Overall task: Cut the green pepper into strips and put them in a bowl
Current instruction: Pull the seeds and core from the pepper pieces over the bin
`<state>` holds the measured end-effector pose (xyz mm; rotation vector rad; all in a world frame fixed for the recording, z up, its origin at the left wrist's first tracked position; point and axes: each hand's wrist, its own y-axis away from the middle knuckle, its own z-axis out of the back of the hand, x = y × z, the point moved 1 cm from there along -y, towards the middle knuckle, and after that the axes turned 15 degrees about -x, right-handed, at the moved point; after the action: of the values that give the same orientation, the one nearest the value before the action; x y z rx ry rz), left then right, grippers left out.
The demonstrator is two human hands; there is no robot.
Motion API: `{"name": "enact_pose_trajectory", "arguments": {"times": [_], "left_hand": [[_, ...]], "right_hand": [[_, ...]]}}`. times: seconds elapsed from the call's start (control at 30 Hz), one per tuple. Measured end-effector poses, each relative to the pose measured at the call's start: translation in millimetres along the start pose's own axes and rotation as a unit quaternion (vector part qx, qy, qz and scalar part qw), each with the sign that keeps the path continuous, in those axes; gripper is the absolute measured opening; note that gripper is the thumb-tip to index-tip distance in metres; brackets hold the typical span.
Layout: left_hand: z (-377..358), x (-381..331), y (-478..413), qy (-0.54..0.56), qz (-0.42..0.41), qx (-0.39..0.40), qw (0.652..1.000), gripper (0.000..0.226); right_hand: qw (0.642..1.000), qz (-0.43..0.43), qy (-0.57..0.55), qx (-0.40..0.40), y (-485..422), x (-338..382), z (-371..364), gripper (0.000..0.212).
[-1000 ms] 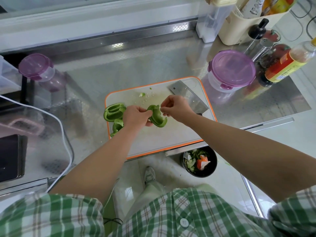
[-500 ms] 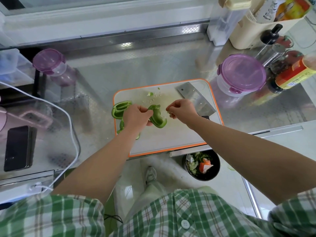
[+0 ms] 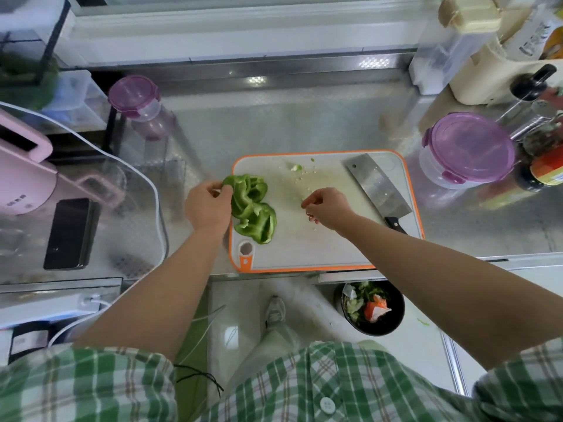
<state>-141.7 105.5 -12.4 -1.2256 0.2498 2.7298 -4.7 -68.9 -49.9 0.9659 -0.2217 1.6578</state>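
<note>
The pepper (image 3: pixel 251 205), opened into large uncut pieces, lies piled at the left edge of the board (image 3: pixel 320 248), which sits on the table (image 3: pixel 274 123). The left hand (image 3: pixel 208 205) grips the pile's upper left piece, fingers curled round its rim. The right hand (image 3: pixel 327 208) hovers over the middle of the board, apart from the pepper, fingers curled in with nothing visible between them. Pale seeds (image 3: pixel 301 178) are scattered near it. A cleaver (image 3: pixel 377 187) lies flat on the board's right side, handle toward the person. A purple-lidded tub (image 3: pixel 472 147) stands just right of the board.
</note>
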Motion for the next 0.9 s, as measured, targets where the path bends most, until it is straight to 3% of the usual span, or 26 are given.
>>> {"name": "enact_pose_trajectory", "arguments": {"times": [0.07,0.17,0.23,0.37,0.53,0.63,0.73,0.9], "left_hand": [[-2.6,7.5,-5.7,0.033,0.045,-0.005,0.998,0.02],[-5.7,1.1,-5.9,0.091,0.113,0.013,0.989,0.003],[-9.7,-4.5,-3.6,0.092,0.119,0.035,0.988,0.006],[-17.0,-6.3,-9.5,-0.06,0.038,0.044,0.997,0.02],[-22.2,-2.5,-18.8,-0.227,-0.065,0.056,0.97,0.034],[-21.8,0.1,-18.2,-0.228,-0.072,0.059,0.969,0.045],[-20.9,3.0,-17.7,-0.228,-0.093,0.062,0.967,0.042],[-17.1,-4.2,-7.7,-0.204,-0.11,-0.004,0.973,0.039]], "right_hand": [[1.0,0.001,0.001,0.002,-0.2,1.8,-2.1,0.021],[1.0,-0.009,-0.008,0.003,-0.9,2.0,-4.7,0.022],[1.0,-0.019,-0.014,0.003,-1.0,1.1,-5.9,0.023],[0.999,-0.038,-0.026,0.003,-1.7,0.0,-4.8,0.023],[0.998,-0.053,-0.028,0.016,-5.4,-2.9,-4.0,0.02],[0.998,-0.052,-0.023,0.018,-8.3,-5.1,-5.6,0.018],[0.999,-0.041,-0.017,0.006,-10.8,-5.3,-2.7,0.02],[0.997,-0.018,0.012,-0.075,-18.8,-11.6,22.5,0.016]]}}
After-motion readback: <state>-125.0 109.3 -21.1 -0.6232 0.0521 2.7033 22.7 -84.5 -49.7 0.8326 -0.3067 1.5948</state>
